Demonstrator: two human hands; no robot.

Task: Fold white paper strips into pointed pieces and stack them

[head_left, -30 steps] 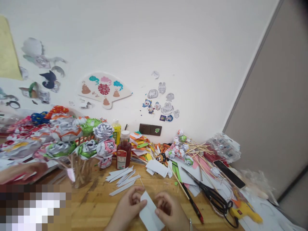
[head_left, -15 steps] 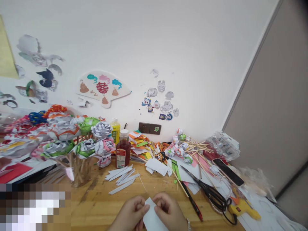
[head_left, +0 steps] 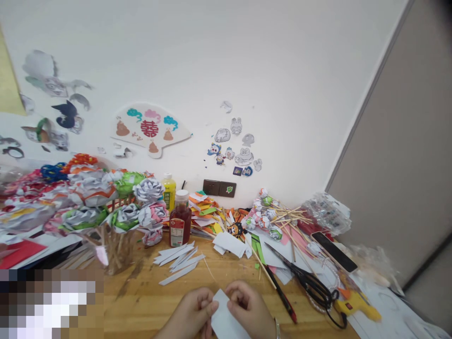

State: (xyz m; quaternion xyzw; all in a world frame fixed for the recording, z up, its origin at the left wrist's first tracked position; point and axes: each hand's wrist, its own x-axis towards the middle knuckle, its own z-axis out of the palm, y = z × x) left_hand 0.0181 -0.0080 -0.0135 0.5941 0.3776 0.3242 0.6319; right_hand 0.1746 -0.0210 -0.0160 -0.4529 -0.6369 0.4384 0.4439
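Between my two hands, low in the middle of the head view, is a piece of white paper (head_left: 228,320) with a pointed top corner. My left hand (head_left: 196,308) pinches its left edge between thumb and curled fingers. My right hand (head_left: 250,308) grips the right edge the same way, thumb on top. The paper's lower end runs out of the picture. Just beyond the hands lie several narrow white paper strips (head_left: 180,263) and a small stack of white paper pieces (head_left: 229,245).
Right of my hands lie a red-and-black pen (head_left: 287,301), black scissors (head_left: 310,285), a yellow glue gun (head_left: 360,305) and a phone (head_left: 334,252). Paper flowers (head_left: 123,216) on sticks stand at left, beside a brown-red bottle (head_left: 180,221) and a yellow bottle (head_left: 168,190). Wooden skewers (head_left: 289,216) lie at back right.
Both hands keep hold of the paper in nearly the same place. The paper has shifted very slightly; nothing else on the table has moved.
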